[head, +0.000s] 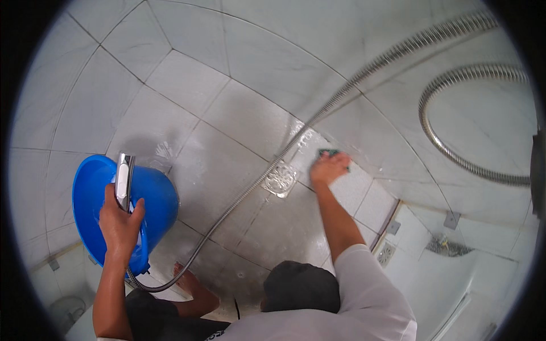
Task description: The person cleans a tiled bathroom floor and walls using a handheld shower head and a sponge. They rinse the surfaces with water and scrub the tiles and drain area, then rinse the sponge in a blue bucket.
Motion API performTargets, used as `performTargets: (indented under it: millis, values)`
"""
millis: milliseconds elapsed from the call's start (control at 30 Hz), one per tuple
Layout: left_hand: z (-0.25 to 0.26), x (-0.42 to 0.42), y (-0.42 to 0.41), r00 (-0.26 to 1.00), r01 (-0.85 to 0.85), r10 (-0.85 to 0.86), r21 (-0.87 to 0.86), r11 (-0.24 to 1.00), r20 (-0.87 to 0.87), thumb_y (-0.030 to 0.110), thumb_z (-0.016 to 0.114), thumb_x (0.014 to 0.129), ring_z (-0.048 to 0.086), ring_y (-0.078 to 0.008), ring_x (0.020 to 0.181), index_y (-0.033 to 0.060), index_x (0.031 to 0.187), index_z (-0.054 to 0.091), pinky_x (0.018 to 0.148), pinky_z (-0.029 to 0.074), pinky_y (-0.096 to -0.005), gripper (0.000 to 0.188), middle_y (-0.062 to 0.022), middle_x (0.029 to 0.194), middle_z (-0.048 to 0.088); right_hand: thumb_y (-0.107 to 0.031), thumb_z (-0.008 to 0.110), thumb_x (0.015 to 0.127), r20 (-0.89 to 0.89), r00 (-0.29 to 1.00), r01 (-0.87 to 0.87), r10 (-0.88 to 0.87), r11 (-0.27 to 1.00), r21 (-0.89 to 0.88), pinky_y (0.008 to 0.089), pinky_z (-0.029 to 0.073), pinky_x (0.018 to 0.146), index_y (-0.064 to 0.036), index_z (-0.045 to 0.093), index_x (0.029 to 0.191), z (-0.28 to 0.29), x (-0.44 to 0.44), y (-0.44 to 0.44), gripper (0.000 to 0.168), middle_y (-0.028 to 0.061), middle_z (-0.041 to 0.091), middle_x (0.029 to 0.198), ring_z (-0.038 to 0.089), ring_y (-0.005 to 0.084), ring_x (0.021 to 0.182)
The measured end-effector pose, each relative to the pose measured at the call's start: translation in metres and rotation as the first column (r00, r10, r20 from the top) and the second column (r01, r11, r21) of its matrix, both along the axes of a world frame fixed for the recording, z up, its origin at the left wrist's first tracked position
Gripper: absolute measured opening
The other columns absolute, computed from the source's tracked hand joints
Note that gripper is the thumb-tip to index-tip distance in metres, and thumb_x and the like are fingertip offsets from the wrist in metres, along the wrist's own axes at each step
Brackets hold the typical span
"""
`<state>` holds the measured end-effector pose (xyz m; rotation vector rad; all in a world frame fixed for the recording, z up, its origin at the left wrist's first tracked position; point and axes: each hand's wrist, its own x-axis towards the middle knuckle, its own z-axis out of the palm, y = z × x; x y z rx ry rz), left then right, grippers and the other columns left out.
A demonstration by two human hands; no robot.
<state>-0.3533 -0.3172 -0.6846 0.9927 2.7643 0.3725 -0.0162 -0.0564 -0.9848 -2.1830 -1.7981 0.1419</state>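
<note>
My left hand is closed around a chrome handheld shower head, which points up and away from me. It is held over the near rim of a blue plastic bucket, close to the bucket's blue handle. Whether those fingers also hold the handle, I cannot tell. The bucket leans on its side with its mouth to the left. At the foot of the wall, my right hand presses a green scouring pad on the wet floor tiles. My palm covers most of the pad.
A metal shower hose crosses the floor between my arms and rises along the tiled wall. Left of my right hand lies a square metal floor drain. A glass panel with metal clips stands at the right. My bare foot is near the bucket.
</note>
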Motion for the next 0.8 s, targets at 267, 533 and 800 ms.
performTargets:
  millis: [267,533,800]
  values:
    - [-0.003,0.003,0.004,0.997,-0.044,0.039,0.068,0.997,0.073,0.020,0.070,0.070,0.058,-0.0357,0.059,0.0036,0.100,0.046,0.054,0.044,-0.0410,0.041,-0.0182,0.064,0.056,-0.039,0.050,0.085,-0.065,0.581,-0.813,0.811,0.582,0.000,0.0464,0.015,0.110,0.001,0.030,0.136,0.035,-0.266,-0.031,0.068,0.0209,0.024,0.144,0.020,0.0337,0.134]
    - [-0.001,-0.010,-0.001,0.988,0.032,-0.042,0.069,0.997,0.148,0.022,0.069,0.074,0.059,-0.0358,0.060,0.0022,0.096,0.043,0.055,0.045,-0.0426,0.039,-0.0183,0.065,0.057,-0.037,0.062,0.077,-0.301,0.094,-0.993,0.949,0.068,-0.097,0.0424,0.019,0.109,-0.004,0.037,0.133,0.042,-0.214,-0.099,0.070,0.0179,0.032,0.140,0.025,0.0328,0.132]
    - [-0.003,-0.008,0.001,0.984,0.006,-0.028,0.125,0.992,0.176,0.020,0.070,0.074,0.060,-0.0393,0.068,0.0012,0.095,0.042,0.060,0.046,-0.0452,0.040,-0.0214,0.071,0.059,-0.025,0.052,0.084,0.031,0.601,-0.797,0.798,0.602,-0.044,0.0486,0.016,0.108,0.004,0.034,0.132,0.025,-0.082,-0.079,0.059,0.0200,0.030,0.141,0.024,0.0345,0.132]
